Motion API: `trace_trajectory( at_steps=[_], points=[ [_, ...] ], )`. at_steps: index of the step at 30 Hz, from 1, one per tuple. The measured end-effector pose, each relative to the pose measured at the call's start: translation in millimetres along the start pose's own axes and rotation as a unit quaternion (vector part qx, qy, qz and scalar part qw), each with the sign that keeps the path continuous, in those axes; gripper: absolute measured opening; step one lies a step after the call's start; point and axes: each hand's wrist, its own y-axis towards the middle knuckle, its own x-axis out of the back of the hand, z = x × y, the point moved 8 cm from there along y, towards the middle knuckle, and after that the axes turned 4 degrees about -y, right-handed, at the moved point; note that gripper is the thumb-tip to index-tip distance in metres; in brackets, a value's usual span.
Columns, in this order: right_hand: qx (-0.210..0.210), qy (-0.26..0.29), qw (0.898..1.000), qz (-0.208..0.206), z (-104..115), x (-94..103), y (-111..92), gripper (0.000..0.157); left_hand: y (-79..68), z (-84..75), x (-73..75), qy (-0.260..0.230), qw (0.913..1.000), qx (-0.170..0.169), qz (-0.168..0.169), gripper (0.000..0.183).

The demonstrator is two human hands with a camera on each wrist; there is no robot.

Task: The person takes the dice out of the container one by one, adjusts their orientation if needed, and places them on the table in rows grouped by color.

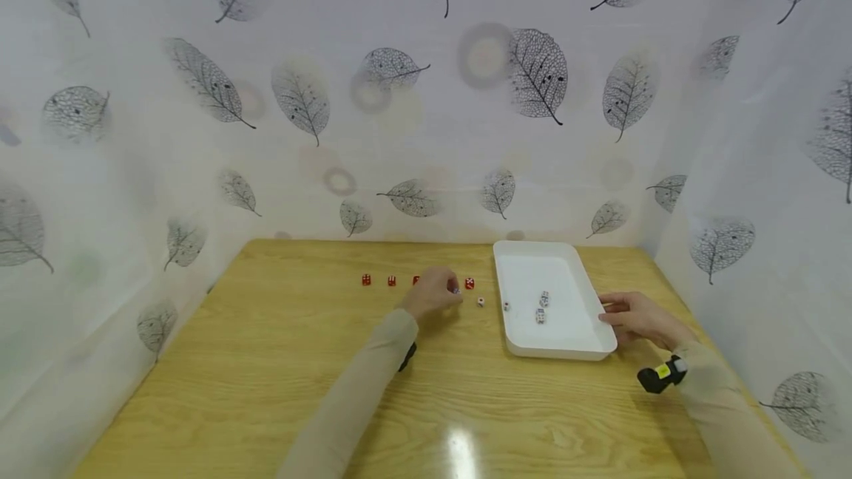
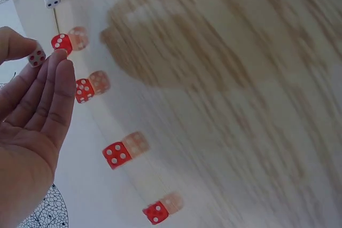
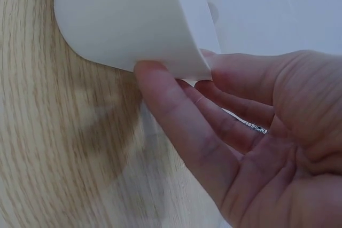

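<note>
My left hand (image 1: 434, 293) pinches a small white die with red dots (image 2: 37, 57) between thumb and fingertips, just above the row of red dice. Several red dice lie in a line on the table, among them an outer left one (image 1: 366, 279) and one right of the hand (image 1: 470, 283); another is partly hidden by the hand. A white die (image 1: 481, 301) rests on the table near the tray. Over on the right, my right hand (image 1: 640, 318) holds the side of a white tray (image 1: 566, 347), thumb at its rim (image 3: 187, 20) and a finger against the outer wall.
Inside the tray lie a small white die (image 1: 506, 306) by the left wall and white dice (image 1: 541, 316) near the middle. The wooden table (image 1: 266, 375) meets a leaf-patterned curtain (image 1: 426, 139) at the back and sides.
</note>
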Motion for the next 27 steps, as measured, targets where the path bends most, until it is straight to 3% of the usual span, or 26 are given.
trace_trajectory(
  at_steps=[6, 13, 27],
  points=[
    [-0.003, -0.005, 1.000, -0.004, 0.1, 1.4, -1.7, 0.067, 0.1, 8.6, -4.4, 0.009, 0.9994, 0.022, 0.026, 0.007],
    [-0.003, 0.002, 1.000, -0.008, 0.0, -0.2, -2.8, 0.067, -2.8, 17.8, -12.1, -0.003, 0.9963, 0.072, 0.046, 0.010],
    [-0.006, 0.003, 1.000, -0.015, -0.8, 0.1, -0.4, 0.067, -0.1, 4.2, -14.0, 0.046, 0.9964, 0.064, 0.031, 0.005]
  ],
)
